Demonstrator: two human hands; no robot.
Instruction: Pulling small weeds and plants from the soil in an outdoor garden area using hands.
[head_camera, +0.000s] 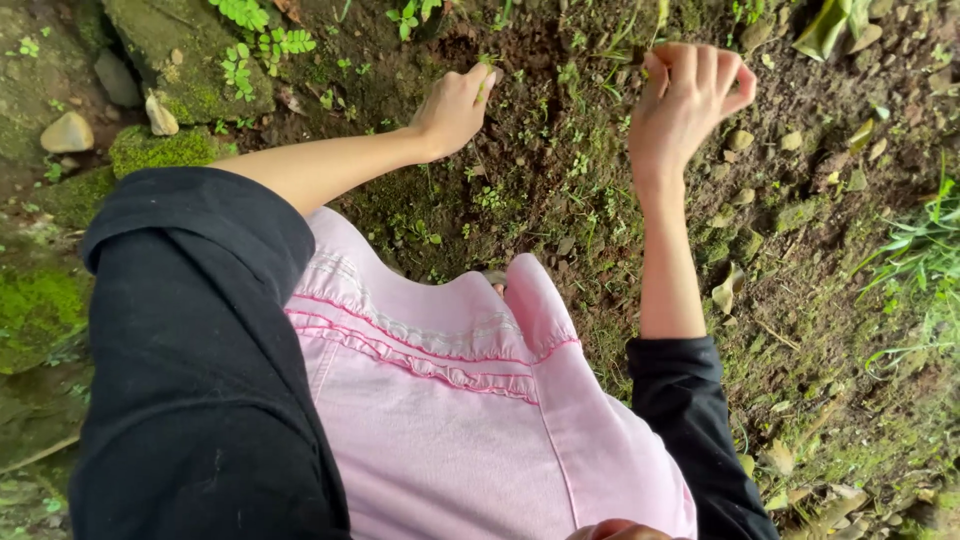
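A thin green grass blade (484, 84) is pinched between thumb and fingers of the left hand (455, 108), low against the soil, while the right hand (688, 100) is held just above the ground with its fingers curled loosely inward; whether anything is gripped in it cannot be told. Small green weeds (590, 85) are seen between the two hands on the dark mossy ground (560, 190), so judging by this, much growth is left there. Further out, mossy stones (175, 150) and a pink frilled garment (450, 400) are seen.
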